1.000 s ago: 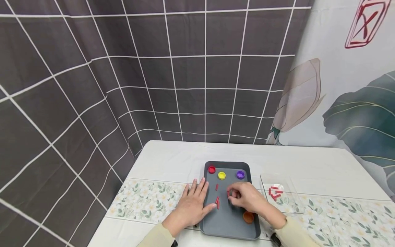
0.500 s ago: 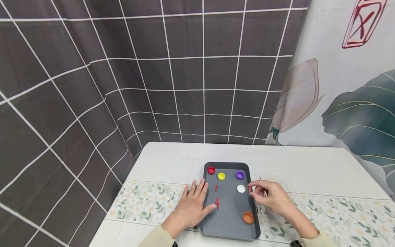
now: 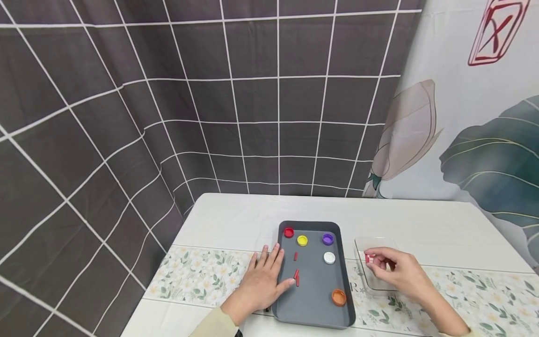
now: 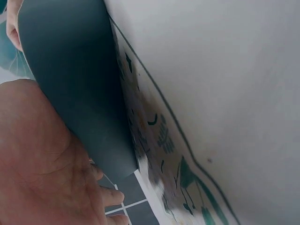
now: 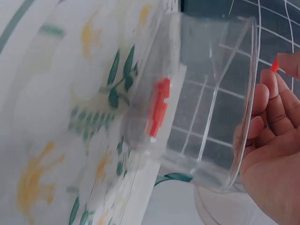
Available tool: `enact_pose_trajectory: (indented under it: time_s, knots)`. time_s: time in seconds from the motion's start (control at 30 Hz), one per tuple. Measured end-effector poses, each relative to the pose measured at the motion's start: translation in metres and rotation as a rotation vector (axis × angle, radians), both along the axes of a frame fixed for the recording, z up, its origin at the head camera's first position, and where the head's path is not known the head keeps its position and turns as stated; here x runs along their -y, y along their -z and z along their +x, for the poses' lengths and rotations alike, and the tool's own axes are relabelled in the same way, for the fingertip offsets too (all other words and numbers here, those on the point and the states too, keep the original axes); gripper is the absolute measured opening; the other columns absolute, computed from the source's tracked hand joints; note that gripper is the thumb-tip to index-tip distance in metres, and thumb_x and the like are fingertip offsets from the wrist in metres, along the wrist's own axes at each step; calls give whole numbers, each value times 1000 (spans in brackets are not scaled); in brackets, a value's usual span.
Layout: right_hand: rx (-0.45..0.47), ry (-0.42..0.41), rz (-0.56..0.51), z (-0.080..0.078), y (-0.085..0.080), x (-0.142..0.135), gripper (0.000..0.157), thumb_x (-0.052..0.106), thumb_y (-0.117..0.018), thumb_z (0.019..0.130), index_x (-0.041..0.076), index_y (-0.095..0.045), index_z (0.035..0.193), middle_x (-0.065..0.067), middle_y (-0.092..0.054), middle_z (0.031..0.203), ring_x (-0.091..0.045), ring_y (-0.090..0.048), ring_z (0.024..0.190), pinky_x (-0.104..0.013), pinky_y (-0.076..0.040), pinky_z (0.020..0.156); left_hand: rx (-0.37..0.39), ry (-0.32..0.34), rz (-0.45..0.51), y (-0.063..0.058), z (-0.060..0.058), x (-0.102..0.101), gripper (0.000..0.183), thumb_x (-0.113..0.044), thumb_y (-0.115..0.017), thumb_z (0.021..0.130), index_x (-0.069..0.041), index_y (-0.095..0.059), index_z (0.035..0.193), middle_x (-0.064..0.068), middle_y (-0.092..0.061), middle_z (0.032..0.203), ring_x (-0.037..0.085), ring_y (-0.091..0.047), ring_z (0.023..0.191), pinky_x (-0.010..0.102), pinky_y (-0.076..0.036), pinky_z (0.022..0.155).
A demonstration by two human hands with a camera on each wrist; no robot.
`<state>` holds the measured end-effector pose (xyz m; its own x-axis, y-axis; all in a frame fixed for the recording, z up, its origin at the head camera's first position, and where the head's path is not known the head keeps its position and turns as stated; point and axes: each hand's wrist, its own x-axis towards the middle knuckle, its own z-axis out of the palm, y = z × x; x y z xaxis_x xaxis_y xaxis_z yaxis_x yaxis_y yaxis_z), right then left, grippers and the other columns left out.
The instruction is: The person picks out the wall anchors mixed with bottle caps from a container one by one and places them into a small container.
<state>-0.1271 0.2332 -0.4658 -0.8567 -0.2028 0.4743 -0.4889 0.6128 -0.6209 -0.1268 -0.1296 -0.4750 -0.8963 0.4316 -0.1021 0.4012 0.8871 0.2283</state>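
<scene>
My right hand (image 3: 400, 271) is over a clear plastic box (image 5: 208, 112), its thumb and a finger pinching a small red stick (image 5: 274, 64). In the right wrist view the stick sits at the fingertips, close to the box's rim. More red sticks (image 5: 159, 108) lie at the bottom of the box. My left hand (image 3: 260, 281) rests with spread fingers along the left edge of a dark grey tray (image 3: 316, 309), the thumb reaching over its rim. Inside the tray, three red sticks (image 3: 295, 256) lie near that hand.
The tray also holds a red cap (image 3: 288, 232), a yellow cap (image 3: 302, 240), a purple cap (image 3: 327, 239), a white cap (image 3: 329, 258) and an orange cap (image 3: 338, 297). Beyond the white table (image 3: 244, 215) hangs a dark gridded curtain (image 3: 252, 103).
My right hand has moved right from above the tray to the clear box, carrying the red stick. That uncovered the white cap. My left hand has stayed at the tray's edge.
</scene>
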Motion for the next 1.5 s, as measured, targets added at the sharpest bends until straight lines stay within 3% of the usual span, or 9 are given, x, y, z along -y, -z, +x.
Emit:
enact_pose_trajectory:
  time_s: [0.6,1.27,1.5]
  knots:
    - [51,142,71,10,2,-40,27,-2,-79,82,8,-77,107,17,-57,72,-2,-42,59,-23,-32,50,6,-1,-2,0,0,0,83,-66,-35,102,-10,-23,163,6,-13,171,36,-10,156,58,-12,123]
    - [109,176,93,9,6,-53,30,0,-76,85,5,-75,115,16,-59,75,-2,-43,62,-22,-34,53,4,-5,-5,-2,1,-1,82,-65,-36,102,-11,-23,162,6,-14,170,35,-11,156,58,-13,123]
    - [83,137,77,9,1,-42,30,-2,-77,83,6,-76,112,16,-58,74,-2,-43,61,-23,-33,51,-4,0,-13,-2,1,-1,82,-65,-36,102,-10,-24,162,7,-15,170,36,-11,156,59,-13,123]
